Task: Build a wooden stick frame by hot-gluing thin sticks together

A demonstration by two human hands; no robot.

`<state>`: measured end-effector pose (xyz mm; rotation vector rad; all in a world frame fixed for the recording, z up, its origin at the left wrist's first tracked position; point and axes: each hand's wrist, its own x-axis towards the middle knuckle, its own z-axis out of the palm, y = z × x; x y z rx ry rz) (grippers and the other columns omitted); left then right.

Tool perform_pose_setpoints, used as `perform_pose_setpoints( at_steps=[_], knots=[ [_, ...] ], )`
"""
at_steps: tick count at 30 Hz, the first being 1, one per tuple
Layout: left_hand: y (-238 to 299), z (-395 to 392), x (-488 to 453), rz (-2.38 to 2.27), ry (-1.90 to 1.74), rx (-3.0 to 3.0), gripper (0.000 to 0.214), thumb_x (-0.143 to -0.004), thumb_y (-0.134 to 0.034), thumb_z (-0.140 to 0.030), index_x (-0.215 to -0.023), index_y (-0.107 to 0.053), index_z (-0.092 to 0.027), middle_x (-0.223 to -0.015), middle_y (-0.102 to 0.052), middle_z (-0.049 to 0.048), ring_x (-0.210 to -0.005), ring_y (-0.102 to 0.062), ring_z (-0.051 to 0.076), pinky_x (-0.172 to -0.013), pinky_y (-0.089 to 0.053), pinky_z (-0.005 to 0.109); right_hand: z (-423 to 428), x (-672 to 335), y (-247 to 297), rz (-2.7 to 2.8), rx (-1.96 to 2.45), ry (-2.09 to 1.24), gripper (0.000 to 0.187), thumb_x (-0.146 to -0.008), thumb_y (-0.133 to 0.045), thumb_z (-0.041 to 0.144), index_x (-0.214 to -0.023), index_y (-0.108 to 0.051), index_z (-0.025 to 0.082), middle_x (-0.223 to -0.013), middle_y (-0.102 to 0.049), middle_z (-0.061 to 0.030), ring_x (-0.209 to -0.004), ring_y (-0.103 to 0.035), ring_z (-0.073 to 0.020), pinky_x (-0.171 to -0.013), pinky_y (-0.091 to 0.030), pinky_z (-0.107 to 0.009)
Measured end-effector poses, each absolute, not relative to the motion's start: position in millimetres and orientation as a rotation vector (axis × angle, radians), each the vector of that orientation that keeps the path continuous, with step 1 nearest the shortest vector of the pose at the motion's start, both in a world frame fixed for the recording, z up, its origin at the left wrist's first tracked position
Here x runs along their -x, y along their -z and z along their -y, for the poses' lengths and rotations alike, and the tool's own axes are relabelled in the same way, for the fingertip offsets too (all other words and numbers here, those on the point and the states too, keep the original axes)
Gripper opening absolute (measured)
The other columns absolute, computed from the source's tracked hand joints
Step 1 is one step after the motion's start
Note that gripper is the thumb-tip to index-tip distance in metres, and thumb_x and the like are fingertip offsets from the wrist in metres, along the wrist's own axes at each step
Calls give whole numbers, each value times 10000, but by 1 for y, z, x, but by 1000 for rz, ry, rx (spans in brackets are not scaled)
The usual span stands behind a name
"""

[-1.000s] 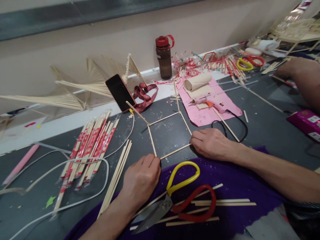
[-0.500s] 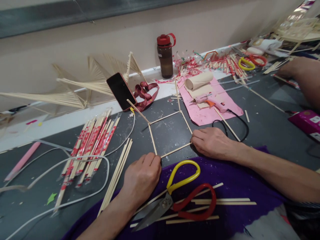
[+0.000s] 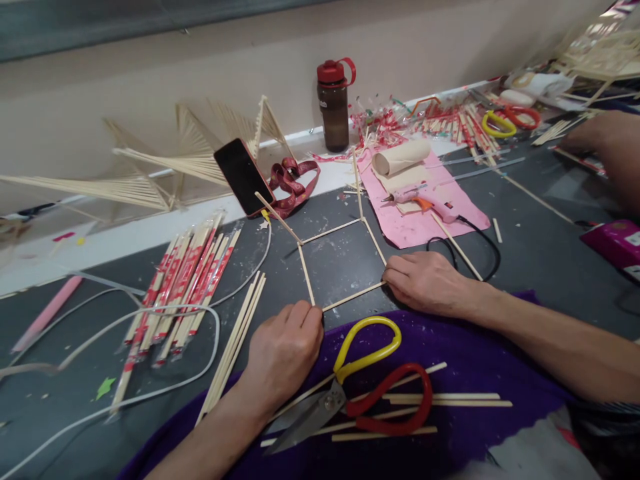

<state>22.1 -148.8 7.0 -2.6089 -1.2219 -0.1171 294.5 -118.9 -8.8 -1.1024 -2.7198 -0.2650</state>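
A four-sided frame of thin wooden chopsticks point(image 3: 350, 297) lies on the grey table, with two sticks rising from its far corners. My left hand point(image 3: 287, 343) is closed at its near left corner, and my right hand point(image 3: 417, 283) pinches its near right corner. The fingers cover both of those corners. Just below my hands, scissors point(image 3: 333, 400) with one yellow and one red handle rest on purple cloth point(image 3: 480, 347) over my lap, among several loose chopsticks point(image 3: 450, 400). More bare chopsticks point(image 3: 235, 347) lie left of my left hand.
Wrapped chopsticks point(image 3: 180, 287) and a white cable point(image 3: 217, 333) lie to the left. A phone point(image 3: 243, 177) leans before a stick structure point(image 3: 175, 163). A bottle point(image 3: 333, 110) stands behind. A glue gun point(image 3: 435, 205) rests on pink paper point(image 3: 395, 227). Another person's arm point(image 3: 605, 143) is at right.
My hands stay at the same two corners, and the chopstick frame keeps its shape. The whole view has shifted very slightly.
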Motion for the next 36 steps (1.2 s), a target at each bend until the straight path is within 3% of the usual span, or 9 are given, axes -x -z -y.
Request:
perform_pose_setpoints(
  at_steps=[6, 12, 17, 22, 29, 36],
  knots=[
    [-16, 137, -12, 1598, 232, 2901, 179, -867, -488, -261, -882, -660, -214, -803, -659, 0, -674, -610, 112, -590, -426, 219, 119, -295, 8, 2714, 1119, 229, 187, -869, -450, 179, -778, -609, 143, -743, -574, -43, -603, -431, -114, -548, -234, -279],
    [-25, 127, -3, 1719, 265, 2990, 164, -830, -523, -234, -897, -674, -234, -808, -671, -22, -713, -622, 98, -626, -442, 199, 121, -299, 7, 2688, 1103, 149, 251, -899, -418, 168, -792, -643, 143, -731, -582, -48, -653, -489, -113, -578, -300, -257],
    [-19, 129, -5, 1651, 179, 3060, 157, -847, -520, -253, -920, -657, -227, -847, -657, -7, -757, -619, 110, -666, -460, 216, 122, -301, 6, 2693, 1091, 120, 245, -912, -420, 189, -820, -643, 148, -751, -588, -47, -681, -510, -116, -591, -319, -251],
    [-14, 134, -7, 1376, 145, 2948, 211, -898, -437, -219, -919, -647, -211, -790, -626, 10, -696, -596, 110, -596, -432, 221, 121, -299, 7, 2707, 1096, 153, 201, -880, -445, 141, -780, -619, 152, -735, -577, -35, -631, -468, -111, -574, -284, -259],
    [-17, 141, -17, 1217, -6, 2773, 181, -865, -459, -166, -759, -601, -203, -687, -564, 1, -632, -556, 160, -522, -380, 282, 119, -294, 8, 2720, 1090, 201, 188, -868, -464, 164, -736, -596, 150, -707, -560, -27, -572, -406, -114, -539, -215, -288],
    [-14, 143, -18, 1179, 32, 2714, 153, -843, -485, -151, -733, -577, -207, -669, -558, -1, -620, -551, 172, -521, -373, 294, 118, -294, 8, 2706, 1071, 247, 176, -853, -468, 161, -730, -594, 155, -701, -560, -22, -575, -404, -120, -540, -205, -295]
  ],
)
